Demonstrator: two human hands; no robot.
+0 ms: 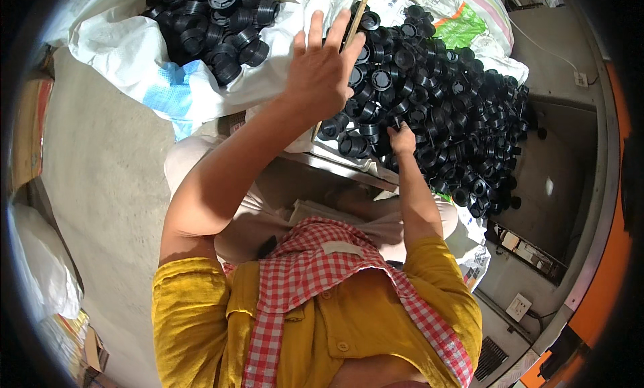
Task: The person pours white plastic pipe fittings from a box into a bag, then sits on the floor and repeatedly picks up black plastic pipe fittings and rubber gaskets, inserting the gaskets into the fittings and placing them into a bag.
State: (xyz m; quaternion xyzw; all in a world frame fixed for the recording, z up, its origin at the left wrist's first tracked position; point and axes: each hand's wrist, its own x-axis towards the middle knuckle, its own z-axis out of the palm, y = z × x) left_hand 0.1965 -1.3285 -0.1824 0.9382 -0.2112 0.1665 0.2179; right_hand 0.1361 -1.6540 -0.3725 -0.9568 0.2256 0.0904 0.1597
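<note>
Reaching into black caps (446,113), right fingers (404,127) partly hidden

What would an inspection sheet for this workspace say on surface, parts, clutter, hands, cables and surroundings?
Surface: grey floor; white sheeting around the heap.
Parts: black cap-like parts, loosely heaped; more in a white sack.
Clutter: white bag and cardboard box at left.
Hands: left hand spread over a thin stick; right hand at the heap, grip unclear.
Cables: white cable, upper right; dark cable by a socket.
Surroundings: orange panel at right.
</note>
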